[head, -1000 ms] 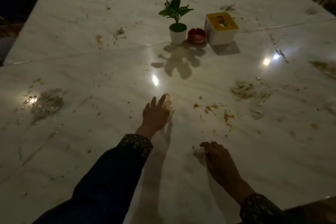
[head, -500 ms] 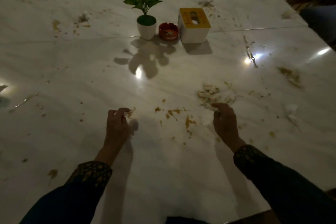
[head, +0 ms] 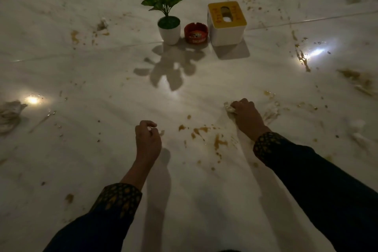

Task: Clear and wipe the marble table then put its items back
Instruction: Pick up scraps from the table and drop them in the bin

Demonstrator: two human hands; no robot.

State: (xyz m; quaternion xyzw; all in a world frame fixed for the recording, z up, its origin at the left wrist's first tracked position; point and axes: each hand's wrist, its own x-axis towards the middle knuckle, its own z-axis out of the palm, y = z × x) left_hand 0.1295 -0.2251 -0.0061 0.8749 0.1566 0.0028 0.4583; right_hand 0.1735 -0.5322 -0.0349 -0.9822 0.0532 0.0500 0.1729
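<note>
On the near half of the table: soiled scraps are being gathered by hand before any wiping.
Marble table (head: 102, 71): smeared with brown spills and crumbs across most of its surface; a seam runs across it behind the centre items.
Right hand (head: 246, 115): fingers curled round a crumpled tissue (head: 229, 107), pressed to the marble beside a wet smear.
Left hand (head: 147, 139): fingers curled together, thumb meeting fingertip; a small pale scrap appears to be pinched, though this cannot be told for certain.
Brown spill (head: 201, 130): lying between the two hands, not yet wiped.
Centre items: potted plant (head: 169, 29), red ashtray (head: 196, 33) and yellow-lidded tissue box (head: 226, 23) stand in a row, untouched.
Other litter: a wadded tissue (head: 9, 112) at the far left edge; more scraps at the far right.
Technique, as judged: loose paper is best lifted, not dragged, so that sauce is not spread; scraps are best collected into one hand; the centre items should be removed before the cloth is used.
</note>
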